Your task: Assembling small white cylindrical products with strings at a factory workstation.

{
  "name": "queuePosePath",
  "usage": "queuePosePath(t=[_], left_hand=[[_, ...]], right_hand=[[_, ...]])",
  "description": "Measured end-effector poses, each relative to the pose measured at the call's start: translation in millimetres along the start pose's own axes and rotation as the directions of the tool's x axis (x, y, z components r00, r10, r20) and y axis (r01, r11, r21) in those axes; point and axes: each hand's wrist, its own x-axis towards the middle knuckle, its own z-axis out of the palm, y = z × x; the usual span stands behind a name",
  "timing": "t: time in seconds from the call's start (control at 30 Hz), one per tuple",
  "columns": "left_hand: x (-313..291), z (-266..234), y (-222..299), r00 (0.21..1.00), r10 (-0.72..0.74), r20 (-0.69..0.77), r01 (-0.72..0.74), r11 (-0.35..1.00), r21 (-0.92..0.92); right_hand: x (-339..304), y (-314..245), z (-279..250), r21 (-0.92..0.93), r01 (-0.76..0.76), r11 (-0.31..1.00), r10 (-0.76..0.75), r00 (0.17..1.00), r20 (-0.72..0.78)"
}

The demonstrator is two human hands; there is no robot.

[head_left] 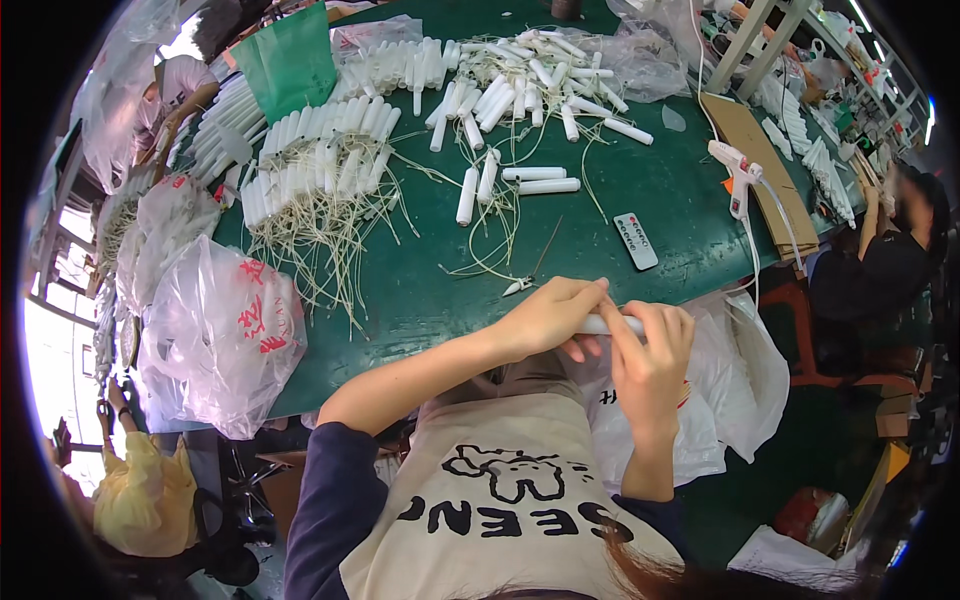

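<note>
Just beyond the table's near edge, my left hand [555, 316] and my right hand [650, 350] meet around a white tube [598, 325]. The fingers of both are closed on it and cover its ends. A thin pointed tool [545, 250] and a small white cone-tipped piece with a wire [517, 287] lie on the green table [430, 320], a little beyond my left hand. Two white tubes [543, 186] rest side by side farther off, and two more [467, 196] stand out to their left. A white remote control [636, 242] lies beyond my right hand.
Wired white tubes [325, 165] are heaped at the left, with another pile [530, 80] at the far side. A glue gun [737, 175] sits at the right, its cable hanging over the edge. Plastic bags [215, 330] crowd the left corner. Co-workers [145, 490] are on both sides.
</note>
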Motion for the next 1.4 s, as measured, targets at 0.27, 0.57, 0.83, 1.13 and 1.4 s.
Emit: queuePosePath(t=[0.27, 0.57, 0.83, 1.13, 1.4], left_hand=[[6, -14, -19, 0.999, 0.033, -0.036, -0.018, 0.936, 0.352], [9, -9, -18, 0.998, -0.06, 0.002, 0.059, 0.988, 0.141], [-10, -23, -19, 0.979, 0.203, 0.009, -0.197, 0.935, 0.294], [-61, -27, -31, 0.916, 0.401, -0.021, -0.397, 0.911, 0.112], [-138, -104, 57, 0.804, 0.471, -0.363, -0.167, 0.765, 0.622]], right_hand=[[-4, 10, -4, -0.02, -0.064, 0.998, 0.062, 0.995, -0.072], [-1, 2, 2, -0.055, 0.076, 0.996, -0.077, 0.997, -0.031], [-2, 9, -11, -0.029, -0.059, 0.998, 0.058, 0.998, -0.039], [3, -23, 1, 0.559, -0.161, 0.813, 0.04, 0.974, 0.222], [13, -4, 5, 0.551, -0.102, 0.828, 0.042, 0.992, 0.121]])
